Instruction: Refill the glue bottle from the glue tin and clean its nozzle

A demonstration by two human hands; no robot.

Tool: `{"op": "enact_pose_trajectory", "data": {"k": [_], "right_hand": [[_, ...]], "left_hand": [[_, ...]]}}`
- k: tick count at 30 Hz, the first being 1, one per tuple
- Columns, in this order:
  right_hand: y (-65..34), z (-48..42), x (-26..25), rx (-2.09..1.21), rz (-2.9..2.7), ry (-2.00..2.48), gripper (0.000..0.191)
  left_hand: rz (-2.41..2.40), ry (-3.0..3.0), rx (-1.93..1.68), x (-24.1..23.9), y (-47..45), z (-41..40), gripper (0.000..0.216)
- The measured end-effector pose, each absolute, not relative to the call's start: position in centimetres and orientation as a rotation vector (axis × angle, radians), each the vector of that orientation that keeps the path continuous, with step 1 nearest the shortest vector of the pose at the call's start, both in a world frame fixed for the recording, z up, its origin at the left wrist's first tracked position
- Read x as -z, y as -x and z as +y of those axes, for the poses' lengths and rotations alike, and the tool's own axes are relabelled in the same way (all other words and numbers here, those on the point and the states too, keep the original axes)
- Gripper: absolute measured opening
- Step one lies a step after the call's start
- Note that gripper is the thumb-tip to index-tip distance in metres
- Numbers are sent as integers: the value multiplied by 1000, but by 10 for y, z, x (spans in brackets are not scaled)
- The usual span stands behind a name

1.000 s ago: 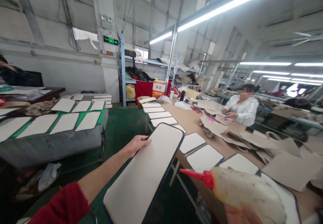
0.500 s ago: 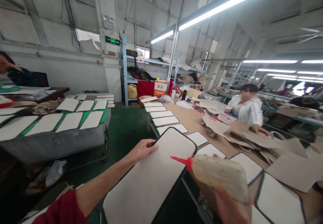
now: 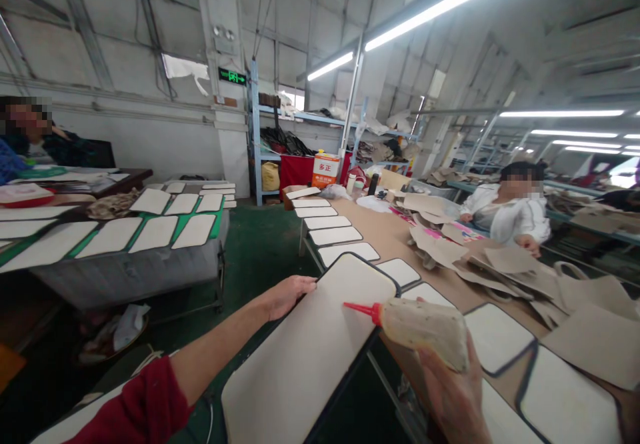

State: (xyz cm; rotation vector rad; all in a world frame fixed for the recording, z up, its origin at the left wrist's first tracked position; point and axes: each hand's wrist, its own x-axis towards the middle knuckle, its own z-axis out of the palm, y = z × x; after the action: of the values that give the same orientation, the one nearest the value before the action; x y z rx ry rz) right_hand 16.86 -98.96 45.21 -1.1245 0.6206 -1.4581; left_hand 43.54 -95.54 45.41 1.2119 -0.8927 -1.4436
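Long table [image 3: 385, 234]: left edge taken by a row of white panels [image 3: 335, 235]. The bare strip along its middle is passable. Right half blocked by cardboard pile [image 3: 500, 267] and seated person [image 3: 515, 214]. Aisle [image 3: 255, 251] left of table open. Held panel [image 3: 310, 351] and glue bottle [image 3: 425, 324] cross the table's near edge; contact with the table unclear.

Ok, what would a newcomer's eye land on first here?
First the big white panel in the middle foreground: the left hand holds its far edge while the right hand points a red-tipped bottle at it. Behind, a row of panels runs along the left edge of the long brown table. A person in white sits at its right side.
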Motion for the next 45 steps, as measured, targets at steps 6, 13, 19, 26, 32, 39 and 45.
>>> {"op": "enact_pose_trajectory", "data": {"k": [6, 13, 19, 26, 32, 39, 45], "right_hand": [[-170, -986, -446, 1435, 626, 1098, 60], [-189, -944, -405, 1232, 538, 1148, 68], [-197, -994, -435, 1507, 583, 1097, 60], [-221, -977, -411, 1303, 564, 1109, 63], [-230, -974, -411, 1324, 570, 1060, 70], [-245, -970, -396, 1189, 483, 1111, 65], [-260, -962, -396, 1185, 412, 1148, 62]], "left_hand": [[-880, -1184, 1517, -454, -441, -953, 45], [-865, -1217, 1471, -444, -456, -952, 46], [-921, -1173, 1428, -447, -464, -941, 45], [-924, -1158, 1412, -444, -483, -933, 46], [-902, -1172, 1392, -444, -506, -916, 49], [-828, -1166, 1392, -438, -530, -901, 49], [-771, -1156, 1366, -433, -539, -886, 52]]}}
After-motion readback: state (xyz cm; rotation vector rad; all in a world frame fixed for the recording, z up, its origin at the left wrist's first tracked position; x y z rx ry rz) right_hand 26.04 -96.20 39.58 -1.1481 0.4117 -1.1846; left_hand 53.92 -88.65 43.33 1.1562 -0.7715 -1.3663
